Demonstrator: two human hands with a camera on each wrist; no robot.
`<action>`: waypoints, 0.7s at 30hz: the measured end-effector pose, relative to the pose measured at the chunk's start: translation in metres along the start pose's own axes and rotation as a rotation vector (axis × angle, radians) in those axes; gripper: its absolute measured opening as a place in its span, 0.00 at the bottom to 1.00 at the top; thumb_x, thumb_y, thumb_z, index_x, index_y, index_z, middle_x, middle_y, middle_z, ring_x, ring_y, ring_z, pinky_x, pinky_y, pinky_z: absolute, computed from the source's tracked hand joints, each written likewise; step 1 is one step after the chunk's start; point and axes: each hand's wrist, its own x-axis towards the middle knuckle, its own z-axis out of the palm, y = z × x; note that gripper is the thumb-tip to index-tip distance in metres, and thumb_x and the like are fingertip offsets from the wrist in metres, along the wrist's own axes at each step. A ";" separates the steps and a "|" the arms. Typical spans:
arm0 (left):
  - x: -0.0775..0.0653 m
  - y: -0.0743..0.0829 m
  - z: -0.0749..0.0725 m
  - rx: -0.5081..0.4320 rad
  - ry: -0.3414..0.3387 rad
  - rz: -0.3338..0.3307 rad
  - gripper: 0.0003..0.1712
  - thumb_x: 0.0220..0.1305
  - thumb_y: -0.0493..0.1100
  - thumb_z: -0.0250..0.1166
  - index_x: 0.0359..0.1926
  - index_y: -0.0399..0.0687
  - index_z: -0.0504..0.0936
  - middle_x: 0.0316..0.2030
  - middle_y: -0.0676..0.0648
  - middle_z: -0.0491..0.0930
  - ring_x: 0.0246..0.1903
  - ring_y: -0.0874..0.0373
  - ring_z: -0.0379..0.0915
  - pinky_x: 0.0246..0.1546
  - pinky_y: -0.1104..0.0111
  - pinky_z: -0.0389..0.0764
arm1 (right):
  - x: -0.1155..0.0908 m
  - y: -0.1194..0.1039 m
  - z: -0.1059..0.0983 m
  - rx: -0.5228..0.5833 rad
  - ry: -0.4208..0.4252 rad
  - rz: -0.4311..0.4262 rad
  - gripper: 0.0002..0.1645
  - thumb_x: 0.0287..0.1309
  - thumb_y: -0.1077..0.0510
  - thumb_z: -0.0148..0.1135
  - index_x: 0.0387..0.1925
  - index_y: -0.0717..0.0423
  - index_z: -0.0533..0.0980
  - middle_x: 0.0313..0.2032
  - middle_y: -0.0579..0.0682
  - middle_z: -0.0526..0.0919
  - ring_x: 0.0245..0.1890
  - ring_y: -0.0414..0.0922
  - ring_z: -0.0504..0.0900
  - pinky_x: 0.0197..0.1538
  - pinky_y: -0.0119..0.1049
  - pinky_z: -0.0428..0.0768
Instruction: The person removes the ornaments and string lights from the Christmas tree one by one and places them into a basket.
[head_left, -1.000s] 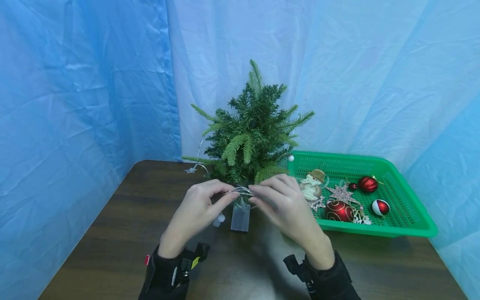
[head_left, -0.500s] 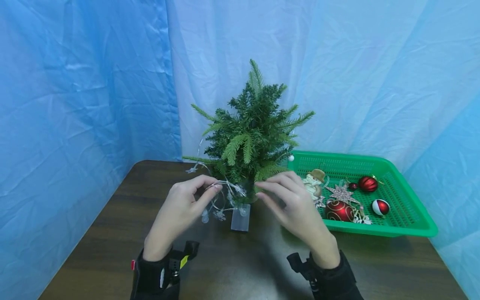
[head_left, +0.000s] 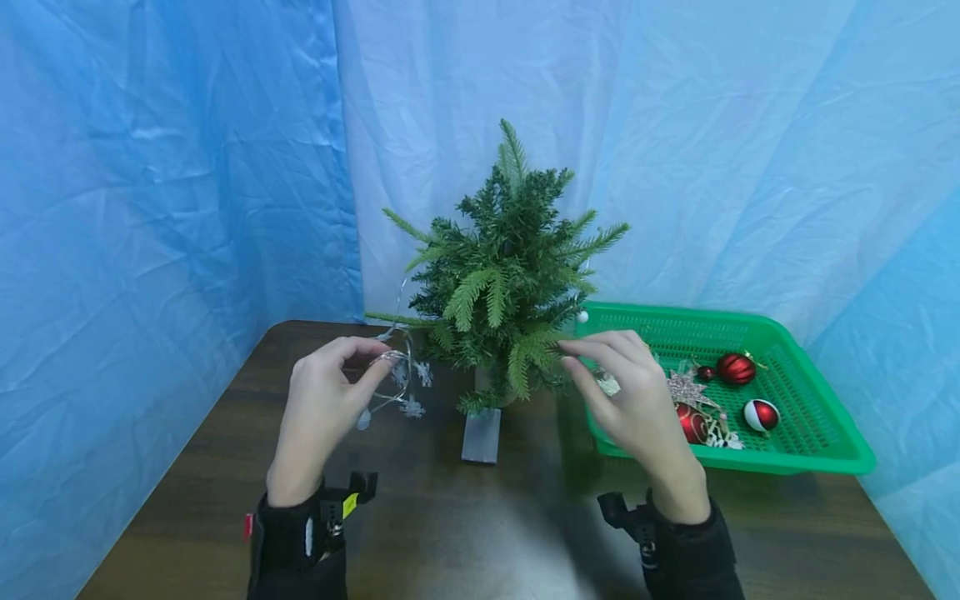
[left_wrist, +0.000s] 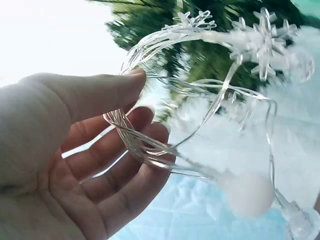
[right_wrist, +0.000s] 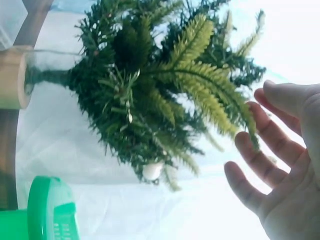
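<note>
Pinched between my left hand's point(head_left: 318, 408) thumb and fingers is a coil of string lights point(left_wrist: 255, 195) on clear wire. Snowflake-shaped and round white lights hang from it. The hand is left of a small artificial Christmas tree point(head_left: 502, 267), and a strand of wire runs up beside the tree's left branches. Across the tree, my right hand point(head_left: 637, 400) reaches to a lower right branch point(head_left: 532, 350). In the right wrist view its fingers are spread and relaxed, right at a drooping branch tip point(right_wrist: 250, 125). A white ball light point(right_wrist: 152, 171) shows among the branches.
A green plastic basket point(head_left: 817, 392) stands at the right with red baubles point(head_left: 737, 367), a red and white ball point(head_left: 761, 414) and a glittery star point(head_left: 686, 387). A grey flat block point(head_left: 481, 435) juts from the tree's foot on the dark wooden table point(head_left: 450, 533). Blue curtains point(head_left: 187, 167) hang behind.
My hands have moved apart: the left has carried the coil of string lights leftward from in front of the tree, and the right has shifted right and up to a lower branch.
</note>
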 end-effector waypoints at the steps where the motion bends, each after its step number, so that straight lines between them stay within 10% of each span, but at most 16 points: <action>1: 0.001 -0.002 0.002 0.004 0.009 -0.018 0.06 0.63 0.38 0.73 0.42 0.42 0.89 0.36 0.49 0.87 0.32 0.58 0.81 0.33 0.60 0.82 | 0.000 0.001 -0.001 0.000 -0.001 0.009 0.13 0.65 0.59 0.67 0.49 0.58 0.86 0.43 0.50 0.87 0.45 0.50 0.79 0.48 0.39 0.73; 12: 0.009 -0.027 0.024 -0.026 0.075 -0.167 0.22 0.63 0.42 0.73 0.55 0.36 0.83 0.48 0.40 0.81 0.43 0.48 0.82 0.38 0.54 0.87 | -0.003 0.007 0.000 -0.027 -0.064 0.082 0.14 0.62 0.61 0.69 0.49 0.58 0.86 0.44 0.49 0.86 0.47 0.48 0.79 0.50 0.43 0.74; 21: 0.009 -0.037 0.032 -0.030 0.027 -0.140 0.22 0.66 0.41 0.71 0.58 0.36 0.82 0.55 0.37 0.80 0.49 0.43 0.80 0.40 0.49 0.85 | -0.007 0.012 0.002 -0.029 -0.089 0.114 0.14 0.63 0.61 0.69 0.50 0.57 0.85 0.45 0.49 0.86 0.47 0.48 0.79 0.50 0.42 0.74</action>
